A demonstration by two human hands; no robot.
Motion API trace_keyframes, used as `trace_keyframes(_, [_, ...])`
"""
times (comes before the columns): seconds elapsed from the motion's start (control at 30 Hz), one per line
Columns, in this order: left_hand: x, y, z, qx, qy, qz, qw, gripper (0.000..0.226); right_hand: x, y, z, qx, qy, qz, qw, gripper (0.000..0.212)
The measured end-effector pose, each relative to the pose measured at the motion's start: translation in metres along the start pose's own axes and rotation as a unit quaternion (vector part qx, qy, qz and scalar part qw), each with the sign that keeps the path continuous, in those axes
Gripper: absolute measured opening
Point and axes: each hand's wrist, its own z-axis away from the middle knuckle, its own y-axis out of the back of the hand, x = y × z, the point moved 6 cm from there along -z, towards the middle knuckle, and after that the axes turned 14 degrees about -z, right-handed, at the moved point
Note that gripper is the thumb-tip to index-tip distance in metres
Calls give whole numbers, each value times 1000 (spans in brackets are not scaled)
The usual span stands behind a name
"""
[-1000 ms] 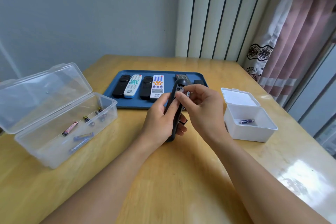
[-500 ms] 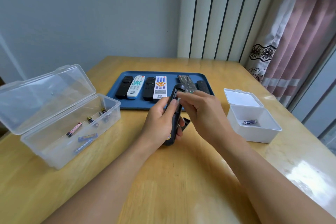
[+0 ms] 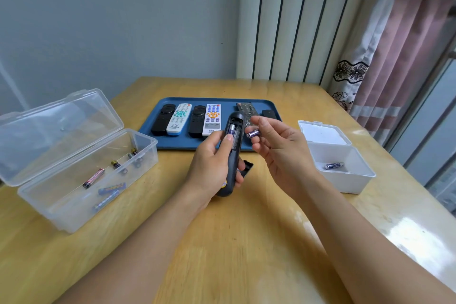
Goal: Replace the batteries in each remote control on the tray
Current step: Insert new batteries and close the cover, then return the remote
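My left hand point(image 3: 212, 163) wraps the black remote point(image 3: 230, 155) just in front of the tray point(image 3: 172, 144), compartment up for access; my right hand point(image 3: 278, 148) pinches a purple battery point(image 3: 253, 134) beside it, probably a spent one.

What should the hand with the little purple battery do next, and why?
Probably drop that battery into the white box. The right hand pinches it beside the open remote, one like it already lies in that box, and another still sits in the remote, which the left hand holds.
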Motion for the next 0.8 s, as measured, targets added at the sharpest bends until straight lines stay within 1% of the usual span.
trace_keyframes(0.07, [-1,0,-1,17,4,-5,1000,20,1,-1,0,-7,-17,-2,1000,27])
trace_keyframes(0.13, [-2,-2,-2,25,1,0,1000,16,3,-1,0,-2,-16,29,999,28])
trace_keyframes(0.2, [0,-5,-1,21,-16,3,1000,11,3,2,0,28,-9,53,998,30])
trace_keyframes(0.23, [1,-6,-1,18,-23,4,1000,14,3,3,0,43,1,60,997,32])
trace_keyframes(0.33, [1,-9,0,-2,-31,7,999,24,-7,10,1,82,75,91,990,28])
trace_keyframes(0.4, [0,-11,0,-8,-38,4,999,22,-11,9,4,88,120,95,984,24])
trace_keyframes(0.5, [-1,-13,-1,-7,-51,4,999,12,-11,5,9,83,159,100,979,21])
trace_keyframes(0.6, [-1,-13,-3,-6,-56,9,998,10,-13,-2,13,58,204,171,962,14])
trace_keyframes(0.67, [-1,-10,-4,6,-50,17,999,13,-13,-8,17,28,244,265,933,8])
trace_keyframes(0.7, [-1,-8,-5,13,-47,21,999,12,-14,-13,20,7,272,318,908,8])
trace_keyframes(0.73, [-2,-6,-6,18,-43,24,999,10,-15,-21,23,-24,303,372,877,8])
trace_keyframes(0.8, [-3,-5,-6,22,-36,30,999,7,-14,-34,27,-86,355,471,803,6])
